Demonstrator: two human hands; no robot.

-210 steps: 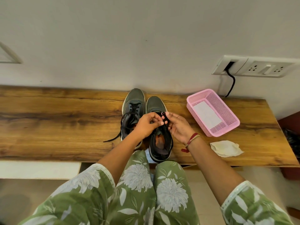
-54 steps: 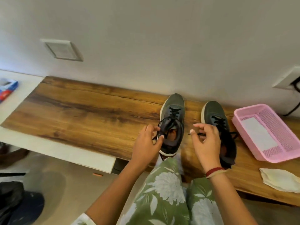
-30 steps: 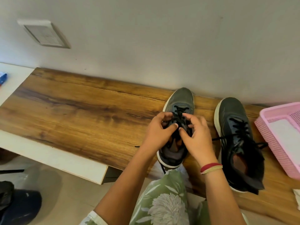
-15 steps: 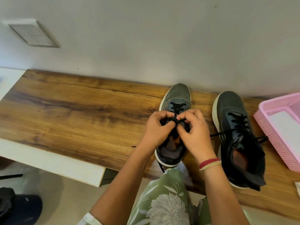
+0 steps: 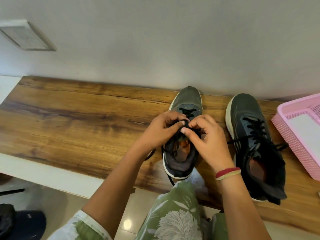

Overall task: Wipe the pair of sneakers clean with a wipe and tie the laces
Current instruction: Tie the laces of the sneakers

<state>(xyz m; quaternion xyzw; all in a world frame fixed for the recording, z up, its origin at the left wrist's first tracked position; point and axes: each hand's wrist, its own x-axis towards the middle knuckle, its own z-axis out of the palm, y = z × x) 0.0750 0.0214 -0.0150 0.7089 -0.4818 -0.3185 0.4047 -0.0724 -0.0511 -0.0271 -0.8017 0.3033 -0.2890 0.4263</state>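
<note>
Two dark grey sneakers with white soles stand toes to the wall on a wooden bench (image 5: 72, 116). Over the left sneaker (image 5: 186, 103) my left hand (image 5: 161, 130) and my right hand (image 5: 209, 137) meet, and each pinches its black laces (image 5: 184, 124) between thumb and fingers. One loose lace end hangs off the bench's front edge below the heel. The right sneaker (image 5: 251, 125) stands apart to the right, its laces crossed and lying slack across the tongue. No wipe is in view.
A pink plastic basket (image 5: 297, 141) with a white sheet inside stands at the right end of the bench. A vent plate (image 5: 26, 37) is on the wall at the left. My knees in green floral fabric (image 5: 173, 215) are against the bench front. Dark items (image 5: 20, 222) lie on the floor at the lower left.
My hands stay joined over the left sneaker; the fingers have shifted on the laces, the right hand's fingers spreading a little. The view moved slightly.
</note>
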